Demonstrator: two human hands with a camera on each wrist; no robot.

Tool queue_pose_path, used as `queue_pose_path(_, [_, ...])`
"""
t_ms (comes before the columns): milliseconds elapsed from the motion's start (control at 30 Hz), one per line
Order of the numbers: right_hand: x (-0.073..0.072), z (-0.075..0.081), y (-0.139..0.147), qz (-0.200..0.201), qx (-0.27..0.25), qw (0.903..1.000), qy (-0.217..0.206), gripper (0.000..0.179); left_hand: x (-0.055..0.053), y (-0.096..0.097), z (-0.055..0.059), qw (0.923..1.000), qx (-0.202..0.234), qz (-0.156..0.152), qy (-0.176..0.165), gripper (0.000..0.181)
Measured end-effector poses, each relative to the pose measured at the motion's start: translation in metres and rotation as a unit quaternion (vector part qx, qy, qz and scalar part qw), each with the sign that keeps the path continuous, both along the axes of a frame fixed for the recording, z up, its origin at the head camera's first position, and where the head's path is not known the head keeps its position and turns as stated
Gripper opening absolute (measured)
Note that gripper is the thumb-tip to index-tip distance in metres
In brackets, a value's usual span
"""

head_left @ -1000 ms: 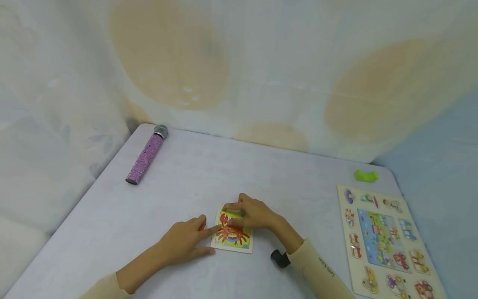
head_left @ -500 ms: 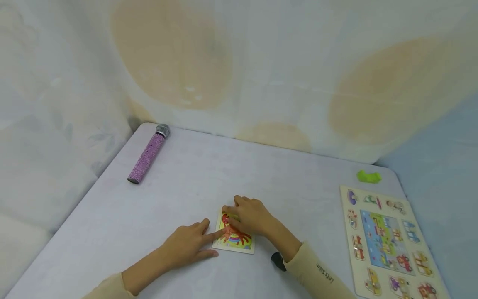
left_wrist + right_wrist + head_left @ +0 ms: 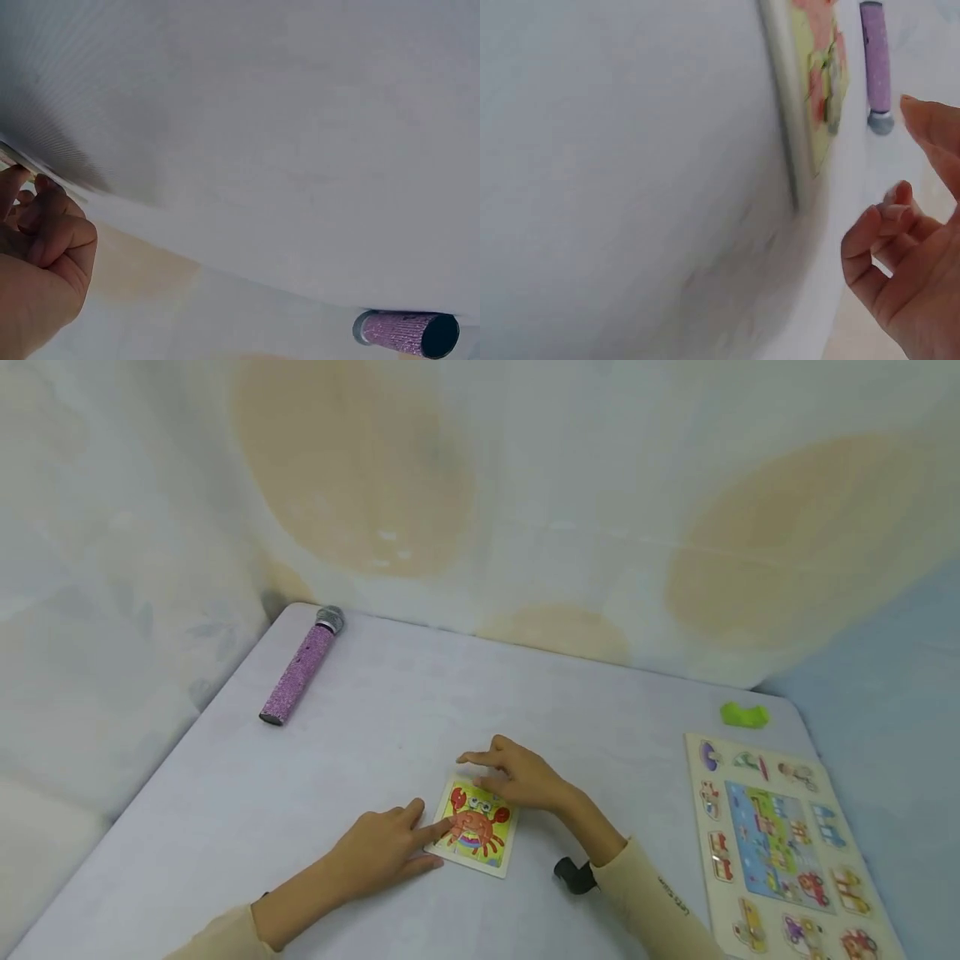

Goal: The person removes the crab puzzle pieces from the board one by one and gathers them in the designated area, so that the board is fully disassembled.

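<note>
A small square jigsaw puzzle (image 3: 480,839) with a red crab on yellow lies in a pale tray at the middle of the table. My left hand (image 3: 382,853) presses the crab with its straight index finger, the thumb beside the tray's near left edge. In the left wrist view the other fingers of the left hand (image 3: 56,240) look curled. My right hand (image 3: 528,774) hovers at the puzzle's upper right, holding nothing. Seen from the right wrist, the right hand (image 3: 911,247) is apart from the puzzle (image 3: 821,67), and one piece there appears slightly raised.
A purple glittery microphone (image 3: 300,668) lies at the back left. On the right is a larger picture puzzle board (image 3: 787,843), with a bright green object (image 3: 745,715) behind it. A black object (image 3: 576,875) sits by the right sleeve.
My right hand has lifted off the puzzle and moved up and right, uncovering the crab's eyes and claw. The puzzle has turned slightly clockwise. My left index finger stays on it.
</note>
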State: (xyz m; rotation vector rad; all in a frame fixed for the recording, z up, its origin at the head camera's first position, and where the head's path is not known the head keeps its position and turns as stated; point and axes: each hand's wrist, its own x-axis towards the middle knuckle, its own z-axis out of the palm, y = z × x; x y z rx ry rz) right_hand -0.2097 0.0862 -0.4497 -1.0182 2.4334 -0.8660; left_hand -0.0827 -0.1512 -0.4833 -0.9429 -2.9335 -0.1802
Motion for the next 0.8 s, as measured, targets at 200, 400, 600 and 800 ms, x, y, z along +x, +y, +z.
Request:
queue_pose_path(200, [0.007,-0.009,0.006,-0.065,0.042,0.9968,0.022,0.049,-0.005,-0.009,0.003,0.9938,0.064,0.025,-0.088,0.056])
queue_pose_path(400, [0.019,-0.014,0.01,-0.061,0.057,0.9945,0.063,0.051,-0.024,-0.012,0.01,0.9927,0.101,0.042,-0.05,0.061])
queue_pose_path(600, [0.027,-0.015,0.012,-0.051,0.06,0.9911,0.107,0.047,-0.046,-0.007,0.007,0.9922,0.105,0.053,-0.04,0.061])
queue_pose_path(800, [0.03,-0.017,0.013,-0.055,0.057,0.9893,0.123,0.04,-0.061,-0.005,0.003,0.9873,0.12,0.067,-0.079,0.053])
